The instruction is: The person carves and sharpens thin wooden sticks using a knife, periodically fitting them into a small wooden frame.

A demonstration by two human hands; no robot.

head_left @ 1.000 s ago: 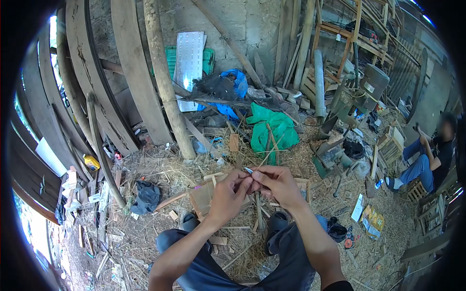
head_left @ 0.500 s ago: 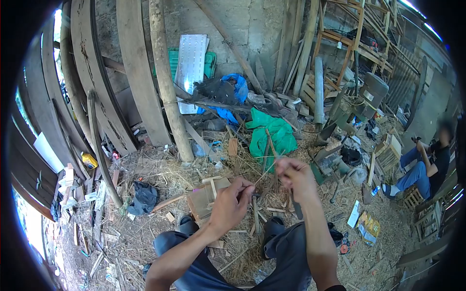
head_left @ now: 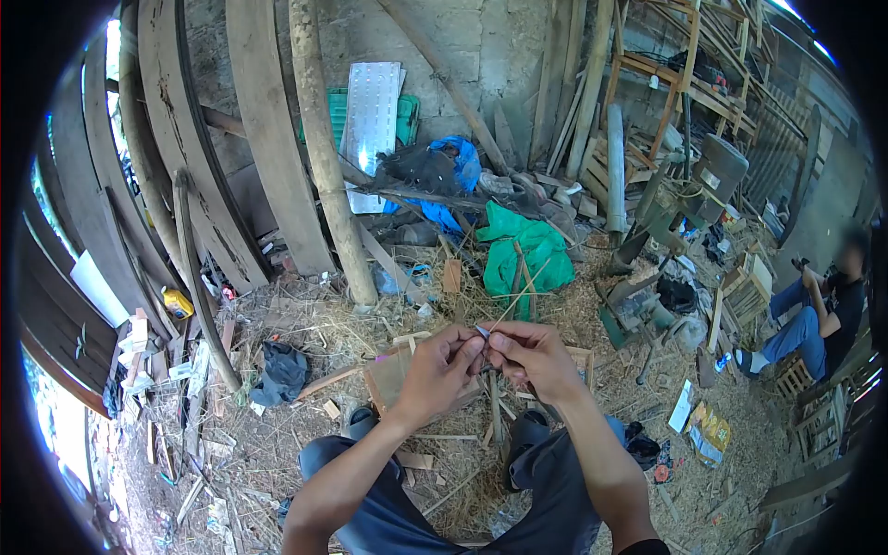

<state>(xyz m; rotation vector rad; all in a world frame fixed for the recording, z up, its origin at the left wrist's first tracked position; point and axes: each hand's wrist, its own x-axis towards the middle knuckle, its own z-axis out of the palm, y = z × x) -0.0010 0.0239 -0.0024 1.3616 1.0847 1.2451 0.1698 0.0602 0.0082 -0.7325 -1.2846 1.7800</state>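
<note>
Both hands meet in front of my knees, closed in a pinch. My left hand (head_left: 446, 363) grips the lower end of a thin wooden stick (head_left: 524, 289), which slants up and to the right past the fingertips. Against it, my right hand (head_left: 532, 359) pinches a small grey-blue pointed piece (head_left: 482, 331) that looks like a blade tip; most of it is hidden by the fingers. Below the hands, a piece of brown board (head_left: 387, 381) lies on the ground between my feet.
Straw and wood scraps cover the ground. A green sheet (head_left: 527, 254) lies ahead, a black plastic bag (head_left: 280, 373) at left. A wooden post (head_left: 328, 166) stands in front, a green machine (head_left: 638, 301) at right. Another person (head_left: 823, 310) sits at far right.
My right hand has come down and left from above, and its fingertips now meet those of my left hand. The grey flat piece seen hanging under my right hand no longer shows there.
</note>
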